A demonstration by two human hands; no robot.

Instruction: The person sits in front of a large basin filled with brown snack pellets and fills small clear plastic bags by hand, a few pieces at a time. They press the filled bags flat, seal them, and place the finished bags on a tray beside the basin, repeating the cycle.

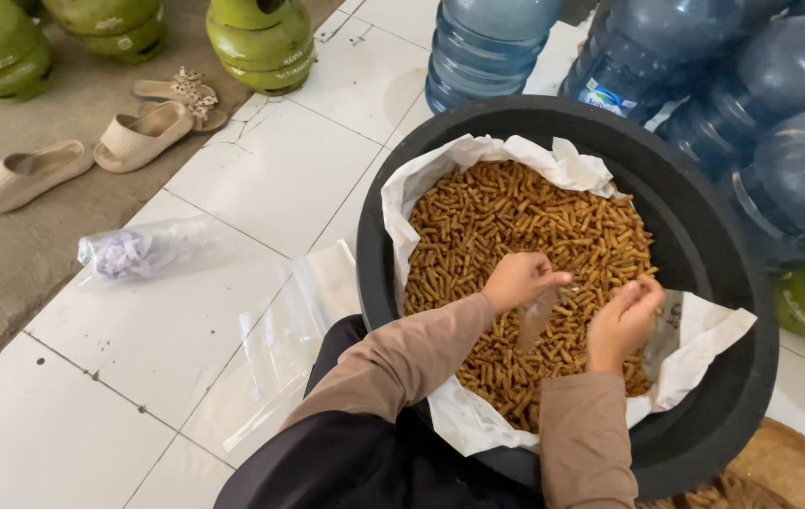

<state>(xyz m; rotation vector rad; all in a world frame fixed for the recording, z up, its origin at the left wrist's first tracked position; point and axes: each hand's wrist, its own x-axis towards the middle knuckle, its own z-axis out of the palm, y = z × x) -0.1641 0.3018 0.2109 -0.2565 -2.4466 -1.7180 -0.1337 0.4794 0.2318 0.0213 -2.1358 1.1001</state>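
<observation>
Your two hands work over one black tub (704, 283) of brown stick snacks (506, 226).

Your left hand (518, 280) pinches one small clear plastic bag (536, 319) shut-fingered; your right hand (625, 319) curls closed on snacks beside it. White paper (478, 155) lines the round tub. Around it: three green gas cylinders (261, 42), four blue water jugs (487, 42), three beige sandals (143, 137).

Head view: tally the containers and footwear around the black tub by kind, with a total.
Green gas cylinders: 4
Blue water jugs: 5
Beige sandals: 3
Black tub lined with white paper, full of brown snack sticks: 1
Total: 13

The left hand and right hand hold a small clear bag over the sticks.
</observation>
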